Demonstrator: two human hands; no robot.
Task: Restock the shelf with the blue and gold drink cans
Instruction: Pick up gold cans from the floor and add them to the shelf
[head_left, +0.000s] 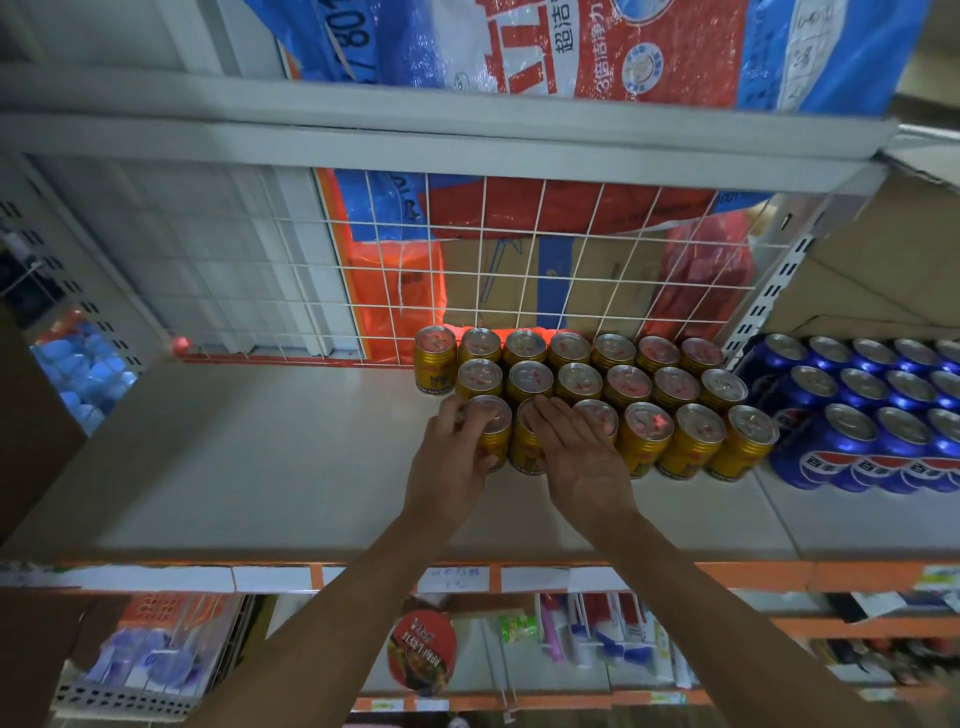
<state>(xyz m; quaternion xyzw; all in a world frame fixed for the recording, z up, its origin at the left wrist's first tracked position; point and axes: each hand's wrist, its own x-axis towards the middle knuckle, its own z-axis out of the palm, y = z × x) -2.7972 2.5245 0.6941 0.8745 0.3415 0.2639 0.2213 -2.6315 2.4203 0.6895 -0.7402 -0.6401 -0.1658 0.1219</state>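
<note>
Left hand (452, 460): fingers (451, 410) curled round the front-left gold can (491, 428), which stands upright on the shelf (260, 467). Right hand (576, 452): fingers straight and pressed together, lying flat over the next can (525, 452) to the right. Gold block (649, 395) sits in three rows against the wire back (519, 260). Blue cans (857, 415) are just beside it on the right.
</note>
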